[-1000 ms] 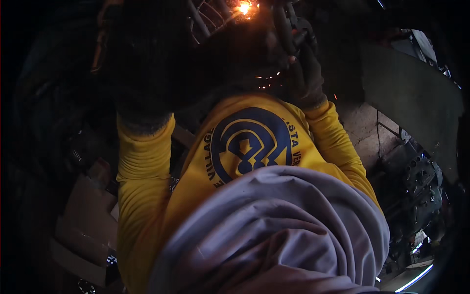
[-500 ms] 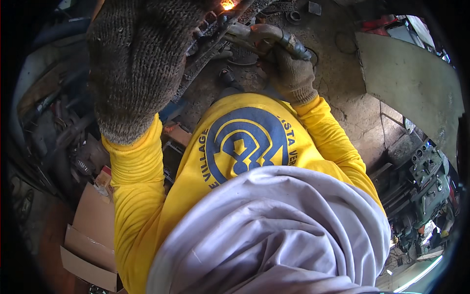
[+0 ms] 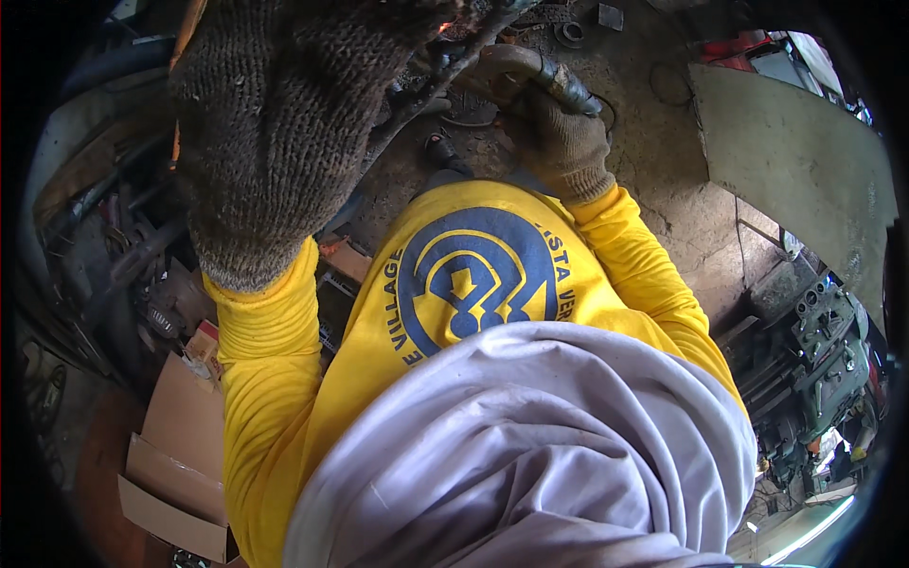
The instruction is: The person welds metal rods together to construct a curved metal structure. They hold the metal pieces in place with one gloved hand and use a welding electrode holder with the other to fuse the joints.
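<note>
My left hand [image 3: 275, 133], in a dark, dirty knit glove, looms large at the upper left. Its back faces me, and its fingertips are lost in shadow near a dark metal bar [image 3: 417, 104], so their grip cannot be made out. Beside them a small orange glow [image 3: 443, 27] shows on the dark metal. My right hand [image 3: 561, 142], in a lighter knit glove, is closed around a thick, bent tubular tool [image 3: 559, 79] with a dark handle. What kind of tool this is remains unclear. The tool's other end runs left toward the glow.
An open cardboard box [image 3: 185, 417] lies at lower left, below metal scrap [image 3: 142, 256]. To the right hangs a large grey-green panel [image 3: 795, 161], with a greenish machine [image 3: 819, 350] under it. A ring-shaped part [image 3: 568, 35] lies on the floor ahead.
The bright glow at the metal has dimmed to a small orange spot. My left hand has shifted slightly to the right and nearer me; my right hand stays almost still.
</note>
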Tool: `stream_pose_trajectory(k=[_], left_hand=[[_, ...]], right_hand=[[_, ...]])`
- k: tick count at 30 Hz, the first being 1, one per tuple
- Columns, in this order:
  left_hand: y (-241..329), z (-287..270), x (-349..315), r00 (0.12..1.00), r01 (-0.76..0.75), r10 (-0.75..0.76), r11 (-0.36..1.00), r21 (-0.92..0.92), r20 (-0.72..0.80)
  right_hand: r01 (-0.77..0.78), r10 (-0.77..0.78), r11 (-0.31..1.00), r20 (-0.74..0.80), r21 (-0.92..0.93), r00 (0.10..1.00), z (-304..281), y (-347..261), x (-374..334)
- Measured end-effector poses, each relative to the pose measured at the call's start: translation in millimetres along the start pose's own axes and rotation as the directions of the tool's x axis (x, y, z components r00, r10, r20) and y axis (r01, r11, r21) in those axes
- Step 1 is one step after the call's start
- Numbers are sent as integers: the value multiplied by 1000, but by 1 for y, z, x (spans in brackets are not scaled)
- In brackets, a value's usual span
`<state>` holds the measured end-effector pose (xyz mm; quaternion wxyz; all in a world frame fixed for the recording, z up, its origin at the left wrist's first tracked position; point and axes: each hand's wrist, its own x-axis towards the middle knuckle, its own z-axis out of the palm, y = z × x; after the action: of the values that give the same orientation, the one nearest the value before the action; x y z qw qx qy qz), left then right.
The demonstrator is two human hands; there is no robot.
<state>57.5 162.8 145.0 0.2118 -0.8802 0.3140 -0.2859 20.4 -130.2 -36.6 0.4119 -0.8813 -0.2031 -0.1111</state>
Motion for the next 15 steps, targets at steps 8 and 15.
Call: stream_pose_trajectory(k=[8,15], left_hand=[[3,11,-3,1000,7,-7,1000,12,-2],[17,-4,1,1000,14,-15,999,38,19]], right_hand=[[-69,82,964,40,-257,996,0,-7,-12],[-70,86,964,52,-255,995,-4,-14,-7]])
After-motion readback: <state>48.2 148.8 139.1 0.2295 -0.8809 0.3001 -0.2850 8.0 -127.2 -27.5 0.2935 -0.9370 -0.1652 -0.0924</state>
